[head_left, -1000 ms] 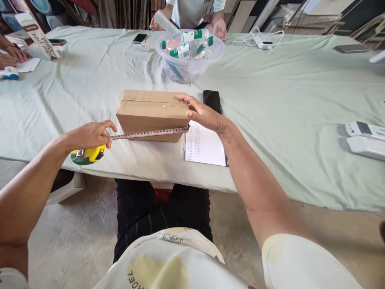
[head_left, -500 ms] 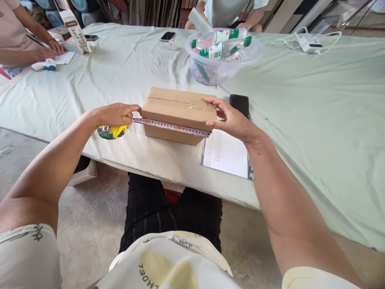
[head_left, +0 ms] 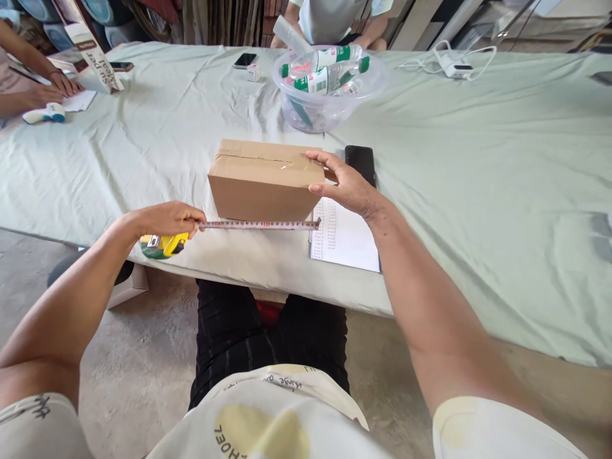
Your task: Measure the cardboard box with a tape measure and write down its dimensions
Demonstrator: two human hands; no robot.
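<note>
A brown cardboard box (head_left: 265, 194) stands on the cloth-covered table in front of me. My left hand (head_left: 169, 220), left of the box and nearer to me, is closed on a tape measure (head_left: 165, 246) with a yellow and green case. Its pulled-out blade (head_left: 261, 225) stretches rightward in front of the box's lower front edge, the end tip lying over a printed sheet (head_left: 347, 239). My right hand (head_left: 347, 182) grips the right end of the box, fingers on the top and thumb at the front corner.
A black phone (head_left: 360, 164) lies behind my right hand. Further back stand a clear basin (head_left: 329, 108) of plastic bottles, another phone (head_left: 245, 60), a small white box (head_left: 253, 72) and a white device with cables (head_left: 454, 65). Co-workers' hands (head_left: 50, 92) are at the far left; another person sits opposite.
My left hand has lowered toward me with the tape measure, and the blade has dropped from the box's front face to just before its base. My right hand stays on the box.
</note>
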